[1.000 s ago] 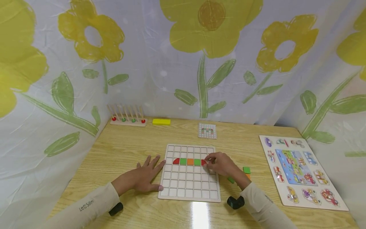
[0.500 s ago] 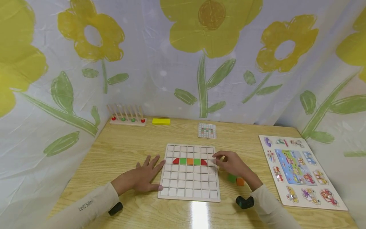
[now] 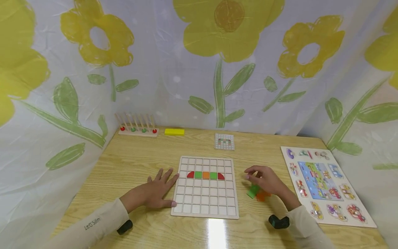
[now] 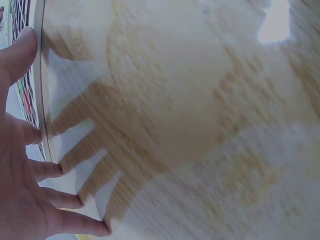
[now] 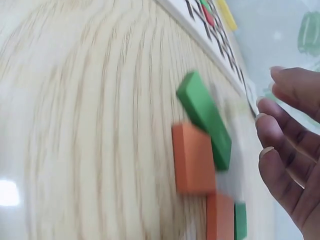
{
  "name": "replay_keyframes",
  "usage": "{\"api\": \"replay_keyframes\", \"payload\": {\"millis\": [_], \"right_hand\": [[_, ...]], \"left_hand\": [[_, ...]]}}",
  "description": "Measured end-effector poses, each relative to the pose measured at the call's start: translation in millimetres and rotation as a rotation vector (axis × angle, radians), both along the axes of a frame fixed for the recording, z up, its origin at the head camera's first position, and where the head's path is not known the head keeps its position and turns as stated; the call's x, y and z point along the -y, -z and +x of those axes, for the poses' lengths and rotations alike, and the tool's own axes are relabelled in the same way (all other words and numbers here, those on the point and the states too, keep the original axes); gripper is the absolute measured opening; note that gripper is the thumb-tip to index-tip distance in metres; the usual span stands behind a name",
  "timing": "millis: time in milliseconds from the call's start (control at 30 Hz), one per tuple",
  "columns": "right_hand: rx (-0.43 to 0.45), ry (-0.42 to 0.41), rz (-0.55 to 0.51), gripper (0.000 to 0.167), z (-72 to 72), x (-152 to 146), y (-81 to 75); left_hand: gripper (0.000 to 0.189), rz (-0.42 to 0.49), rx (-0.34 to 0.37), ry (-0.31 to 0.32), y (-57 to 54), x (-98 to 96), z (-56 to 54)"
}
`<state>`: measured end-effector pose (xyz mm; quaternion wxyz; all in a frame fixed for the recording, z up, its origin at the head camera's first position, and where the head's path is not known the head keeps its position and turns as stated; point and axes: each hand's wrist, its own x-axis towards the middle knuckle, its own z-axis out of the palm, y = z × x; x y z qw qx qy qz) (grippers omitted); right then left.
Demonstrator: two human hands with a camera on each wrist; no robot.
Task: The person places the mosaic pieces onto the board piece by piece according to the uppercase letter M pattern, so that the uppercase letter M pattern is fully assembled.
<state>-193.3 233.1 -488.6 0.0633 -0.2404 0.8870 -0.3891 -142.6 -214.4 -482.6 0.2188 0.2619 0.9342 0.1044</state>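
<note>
My left hand (image 3: pixel 160 191) lies with spread fingers at the left edge of a white grid board (image 3: pixel 205 211), its thumb touching the frame. In one row of the board sit a red quarter-round piece (image 3: pixel 190 175), a green square (image 3: pixel 198 175), an orange square (image 3: pixel 206 175), another green square (image 3: pixel 213 175) and a second red quarter-round (image 3: pixel 221 176). Right of the board, my right hand (image 3: pixel 264 178) hovers with relaxed fingers and holds nothing. Beneath it are loose blocks, among them a green block (image 5: pixel 205 115) and an orange block (image 5: pixel 194 159), partly hidden by the hand in the head view.
A pattern card (image 3: pixel 224 141) lies behind the board. At the back left stand a peg rack (image 3: pixel 138 132) with beads and a yellow block (image 3: pixel 174 132). A vehicle picture puzzle (image 3: pixel 323 181) takes up the right side of the wooden table (image 3: pixel 133 152).
My right hand has let go of the right-hand red quarter-round on the board and moved right, over the loose blocks. The left hand has stayed in place.
</note>
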Motion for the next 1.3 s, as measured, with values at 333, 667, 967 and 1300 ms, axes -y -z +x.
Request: {"api": "replay_keyframes", "payload": {"millis": [333,667,967,1300], "right_hand": [[0.021,0.024,0.063,0.019,2.6,-26.8,8.5],[0.084,-0.06,0.086,0.028,6.1,-37.0,3.9],[0.112,-0.107,0.109,0.028,6.6,-37.2,5.2],[0.101,-0.131,0.118,0.025,5.7,-34.4,3.6]], "left_hand": [[0.1,-0.009,-0.001,-0.003,0.3,0.8,-1.1],[0.102,-0.009,-0.004,0.003,-3.1,-0.7,0.6],[0.101,-0.011,-0.007,0.002,-2.6,-0.4,0.1],[0.101,-0.004,-0.008,0.006,-2.3,-0.4,0.0]]}}
